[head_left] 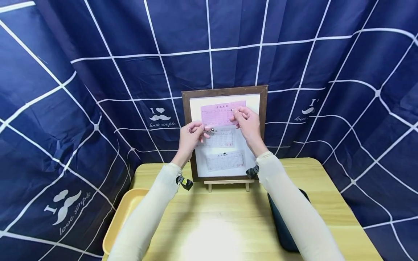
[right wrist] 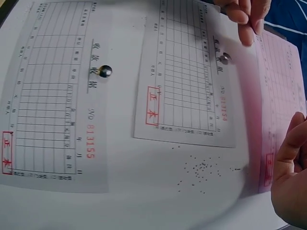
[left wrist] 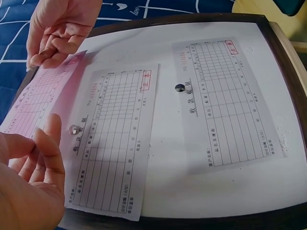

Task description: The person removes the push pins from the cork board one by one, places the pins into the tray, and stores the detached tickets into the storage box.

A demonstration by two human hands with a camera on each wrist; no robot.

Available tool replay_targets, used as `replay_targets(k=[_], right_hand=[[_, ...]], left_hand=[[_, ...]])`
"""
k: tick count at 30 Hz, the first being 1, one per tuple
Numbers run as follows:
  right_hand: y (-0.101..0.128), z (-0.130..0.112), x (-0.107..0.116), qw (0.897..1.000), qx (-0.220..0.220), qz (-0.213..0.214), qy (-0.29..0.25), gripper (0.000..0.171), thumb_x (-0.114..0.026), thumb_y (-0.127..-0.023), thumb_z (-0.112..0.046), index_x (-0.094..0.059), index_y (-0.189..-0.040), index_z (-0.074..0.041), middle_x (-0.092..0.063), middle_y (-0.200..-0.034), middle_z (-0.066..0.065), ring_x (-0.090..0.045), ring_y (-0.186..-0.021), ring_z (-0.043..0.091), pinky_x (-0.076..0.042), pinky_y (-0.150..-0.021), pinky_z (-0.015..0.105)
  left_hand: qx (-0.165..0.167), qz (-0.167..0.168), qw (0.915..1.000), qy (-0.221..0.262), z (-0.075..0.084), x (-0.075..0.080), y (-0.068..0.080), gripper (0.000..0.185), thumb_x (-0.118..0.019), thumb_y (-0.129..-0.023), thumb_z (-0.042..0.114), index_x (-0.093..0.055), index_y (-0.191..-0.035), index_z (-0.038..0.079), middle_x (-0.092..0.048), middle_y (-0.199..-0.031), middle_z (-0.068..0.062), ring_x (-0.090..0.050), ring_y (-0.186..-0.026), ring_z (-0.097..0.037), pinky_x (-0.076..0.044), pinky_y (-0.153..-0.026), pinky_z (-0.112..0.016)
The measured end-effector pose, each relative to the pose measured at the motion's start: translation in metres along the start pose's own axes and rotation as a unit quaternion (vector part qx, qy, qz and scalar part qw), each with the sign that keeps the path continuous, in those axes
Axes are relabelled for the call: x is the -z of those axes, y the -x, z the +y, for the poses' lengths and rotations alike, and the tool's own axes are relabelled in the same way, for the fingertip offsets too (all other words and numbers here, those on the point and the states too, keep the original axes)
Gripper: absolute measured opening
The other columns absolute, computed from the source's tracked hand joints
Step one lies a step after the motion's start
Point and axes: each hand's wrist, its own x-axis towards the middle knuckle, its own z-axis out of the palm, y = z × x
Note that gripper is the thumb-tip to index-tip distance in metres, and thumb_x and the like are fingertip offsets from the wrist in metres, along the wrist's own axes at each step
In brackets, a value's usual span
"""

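Observation:
A pink receipt form point(head_left: 217, 115) lies at the top of a brown-framed white board point(head_left: 213, 170). My left hand point(head_left: 192, 137) pinches its lower left corner between thumb and index finger. Over its right part, my right hand point(head_left: 249, 125) pinches a small shiny tack point(head_left: 232, 110), mostly hidden by the fingertips. In the left wrist view the pink sheet's lower edge stands off the board. Below it hang two white receipt forms, the middle one point(left wrist: 112, 139) and the bottom one point(left wrist: 225, 110), each with a round metallic tack point(left wrist: 180, 88) near its title.
The board stands on a small wooden easel point(head_left: 228, 182) on a wood-grain table point(head_left: 209, 206). A yellow tray point(head_left: 112, 226) is at left, a dark tray point(head_left: 282, 228) at right under my forearm. Blue checked curtains point(head_left: 183, 32) surround the table. Small dark specks point(right wrist: 204, 167) dot the board.

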Motion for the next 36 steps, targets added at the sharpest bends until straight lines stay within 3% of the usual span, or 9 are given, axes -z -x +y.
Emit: replay_targets(k=[4,11,19,29,36], right_hand=[[0.005,0.005,0.002,1.0,-0.003,0.002,-0.002,0.02,-0.07,-0.109,-0.02,-0.07,-0.109,-0.001,-0.074,-0.081,-0.006,-0.064,-0.074,0.01,-0.05,-0.059,0.017],[0.012,0.008,0.008,1.0,-0.015,0.011,-0.003,0.021,-0.071,-0.109,-0.02,-0.072,-0.112,0.001,-0.075,-0.08,-0.006,-0.065,-0.077,0.016,-0.05,-0.058,0.017],[0.019,0.013,0.015,1.0,-0.016,0.016,-0.02,0.018,-0.071,-0.108,-0.018,-0.072,-0.11,0.0,-0.073,-0.078,-0.003,-0.065,-0.077,0.023,-0.05,-0.058,0.017],[0.029,0.025,0.023,0.999,-0.023,0.016,-0.017,0.027,-0.07,-0.109,-0.018,-0.07,-0.115,0.008,-0.07,-0.075,-0.003,-0.064,-0.073,0.015,-0.05,-0.057,0.017],[0.033,0.03,0.026,0.999,-0.033,0.018,-0.015,0.027,-0.069,-0.109,-0.016,-0.069,-0.115,0.01,-0.07,-0.074,-0.003,-0.059,-0.072,0.02,-0.05,-0.056,0.017]], left_hand=[[-0.003,0.003,1.0,0.002,-0.003,0.004,0.003,0.012,-0.067,-0.108,-0.001,-0.071,-0.114,-0.01,-0.075,-0.105,-0.034,-0.073,-0.064,-0.014,-0.05,-0.049,-0.02],[-0.007,0.015,0.9999,-0.002,-0.006,0.008,0.006,0.011,-0.067,-0.107,-0.001,-0.071,-0.114,-0.008,-0.08,-0.097,-0.023,-0.073,-0.063,-0.014,-0.048,-0.049,-0.019],[-0.006,0.033,0.9994,-0.005,-0.01,0.012,0.011,0.01,-0.066,-0.107,-0.004,-0.07,-0.114,-0.01,-0.078,-0.098,-0.029,-0.071,-0.061,-0.013,-0.048,-0.049,-0.019],[-0.017,0.042,0.9989,-0.005,-0.017,0.02,0.017,0.007,-0.067,-0.106,-0.005,-0.071,-0.11,-0.009,-0.079,-0.093,-0.024,-0.071,-0.061,-0.012,-0.049,-0.051,-0.021],[-0.018,0.043,0.9989,-0.007,-0.019,0.026,0.021,0.012,-0.068,-0.106,-0.001,-0.07,-0.112,-0.011,-0.077,-0.098,-0.03,-0.072,-0.063,-0.012,-0.049,-0.052,-0.02]])
